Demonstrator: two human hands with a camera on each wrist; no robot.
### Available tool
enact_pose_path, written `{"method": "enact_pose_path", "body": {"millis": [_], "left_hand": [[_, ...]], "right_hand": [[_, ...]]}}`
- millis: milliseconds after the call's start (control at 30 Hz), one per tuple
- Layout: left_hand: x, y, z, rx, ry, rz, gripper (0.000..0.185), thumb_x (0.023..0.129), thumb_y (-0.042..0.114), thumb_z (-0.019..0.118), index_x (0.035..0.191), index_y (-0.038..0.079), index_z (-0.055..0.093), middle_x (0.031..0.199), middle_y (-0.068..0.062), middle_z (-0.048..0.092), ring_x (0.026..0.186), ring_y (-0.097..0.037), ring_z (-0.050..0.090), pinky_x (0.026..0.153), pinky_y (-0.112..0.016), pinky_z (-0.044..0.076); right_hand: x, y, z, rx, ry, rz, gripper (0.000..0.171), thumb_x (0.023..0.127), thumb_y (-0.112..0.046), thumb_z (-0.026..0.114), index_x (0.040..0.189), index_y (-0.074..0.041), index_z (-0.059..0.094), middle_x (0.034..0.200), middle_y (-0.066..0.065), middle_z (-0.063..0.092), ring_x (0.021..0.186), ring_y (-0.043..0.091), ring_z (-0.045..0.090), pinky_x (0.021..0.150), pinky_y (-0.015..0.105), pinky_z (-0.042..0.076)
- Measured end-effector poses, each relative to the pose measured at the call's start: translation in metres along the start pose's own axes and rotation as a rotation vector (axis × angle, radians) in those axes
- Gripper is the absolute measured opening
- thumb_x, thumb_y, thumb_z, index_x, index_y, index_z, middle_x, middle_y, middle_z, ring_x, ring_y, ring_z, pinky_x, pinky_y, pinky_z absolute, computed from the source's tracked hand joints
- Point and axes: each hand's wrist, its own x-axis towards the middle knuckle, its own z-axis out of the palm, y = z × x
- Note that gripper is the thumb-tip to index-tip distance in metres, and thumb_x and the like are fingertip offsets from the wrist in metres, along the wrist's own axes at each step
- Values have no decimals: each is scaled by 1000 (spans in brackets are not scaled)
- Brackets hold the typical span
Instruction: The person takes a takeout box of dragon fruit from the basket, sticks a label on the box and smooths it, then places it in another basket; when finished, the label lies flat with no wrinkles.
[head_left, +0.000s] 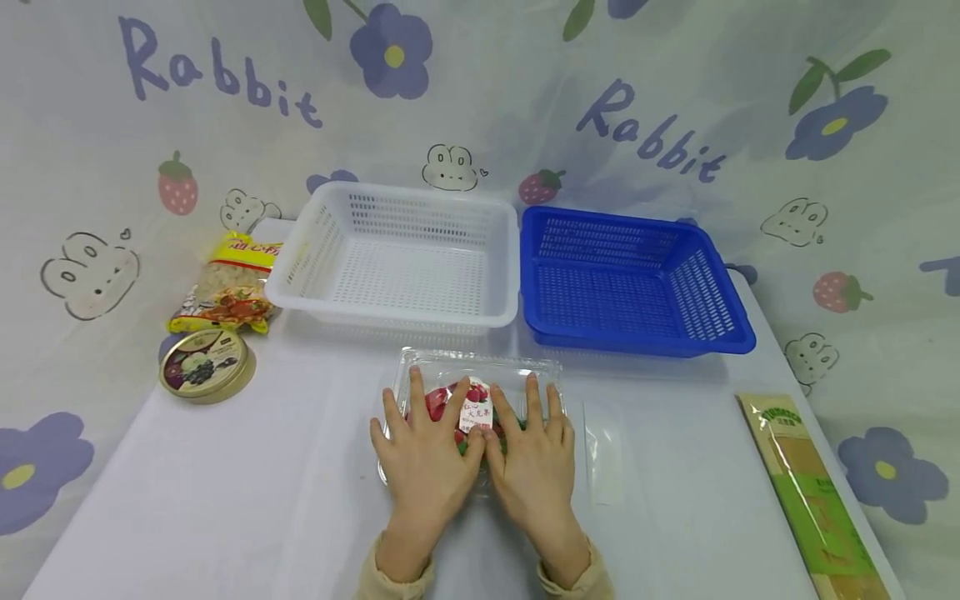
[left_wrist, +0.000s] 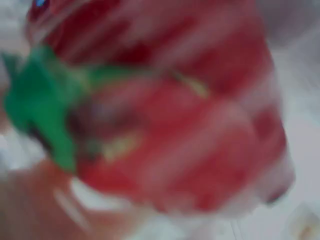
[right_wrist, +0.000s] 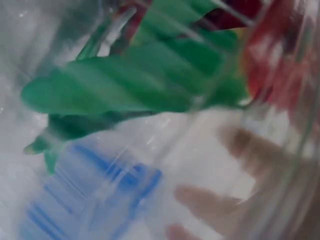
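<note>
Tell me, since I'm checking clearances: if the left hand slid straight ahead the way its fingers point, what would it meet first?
Probably the white basket; the left hand rests flat on the clear box, fingers pointing toward it.

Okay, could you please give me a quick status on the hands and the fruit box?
Left hand and right hand flat on clear fruit box. Box on table, before white basket. Nothing between.

Both hands lie flat, palms down, side by side: left hand (head_left: 427, 454) and right hand (head_left: 528, 454), fingers straight and spread, thumbs touching.
</note>
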Motion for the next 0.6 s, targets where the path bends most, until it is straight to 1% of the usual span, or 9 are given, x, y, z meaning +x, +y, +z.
{"method": "enact_pose_path", "body": {"millis": [67, 133, 200, 267, 367, 433, 467, 533, 600], "left_hand": [[-1, -5, -4, -42, -23, -22, 58, 80, 53, 66, 135, 42, 54, 154, -25, 32, 132, -59, 35, 95, -74, 33], [-2, -12, -8, -90, -85, -37, 59, 81, 57, 65, 137, 44, 51, 155, -28, 27, 133, -59, 33, 96, -77, 31], [-3, -23, -13, -143, -159, -36, 63, 81, 63, 64, 139, 44, 48, 156, -28, 25, 135, -59, 32, 97, -79, 29], [-3, -35, -17, -202, -244, -24, 69, 79, 67, 63, 142, 45, 44, 157, -27, 23, 137, -58, 29, 99, -80, 25], [-2, -54, -21, -287, -355, 11, 81, 74, 69, 67, 146, 45, 37, 159, -22, 20, 139, -57, 25, 102, -80, 19], [-2, -63, -23, -325, -425, 33, 91, 69, 66, 73, 148, 46, 31, 161, -19, 16, 142, -54, 22, 103, -79, 17], [-2, -67, -24, -339, -454, 44, 97, 67, 64, 76, 149, 46, 29, 162, -17, 14, 143, -52, 21, 104, -79, 17], [-2, -73, -25, -374, -500, 60, 108, 61, 56, 84, 150, 46, 25, 163, -15, 9, 143, -49, 25, 105, -78, 17], [-3, -77, -25, -426, -527, 60, 119, 55, 44, 91, 150, 47, 22, 164, -10, 4, 141, -46, 31, 106, -73, 26]], "right_hand": [[0, 3, -1, 0, -7, 20, 52, 94, -55, 49, 140, -32, 52, 153, 21, 36, 143, 47, 26, 109, 63, 28], [-1, 10, -1, 6, -16, 31, 55, 92, -57, 51, 140, -30, 52, 153, 24, 34, 142, 51, 25, 109, 68, 27], [-3, 19, -2, 45, -37, 42, 59, 90, -58, 54, 141, -29, 51, 155, 26, 28, 141, 54, 24, 106, 70, 30], [-5, 29, -3, 120, -78, 51, 61, 91, -56, 56, 144, -27, 47, 157, 27, 20, 141, 55, 23, 101, 72, 34], [-10, 46, -4, 287, -173, 74, 64, 93, -51, 57, 149, -31, 37, 161, 22, 11, 139, 54, 26, 93, 75, 38], [-13, 57, -4, 400, -231, 78, 65, 94, -47, 58, 152, -34, 31, 163, 18, 8, 139, 53, 28, 91, 77, 37], [-14, 61, -4, 454, -253, 73, 67, 94, -44, 59, 152, -36, 28, 163, 16, 7, 138, 51, 32, 90, 78, 37], [-17, 69, -4, 537, -294, 44, 71, 92, -37, 63, 153, -36, 25, 164, 14, 4, 136, 48, 38, 91, 78, 35], [-19, 74, -3, 574, -320, -3, 80, 88, -33, 69, 154, -33, 24, 164, 16, 2, 136, 48, 39, 93, 78, 34]]}}
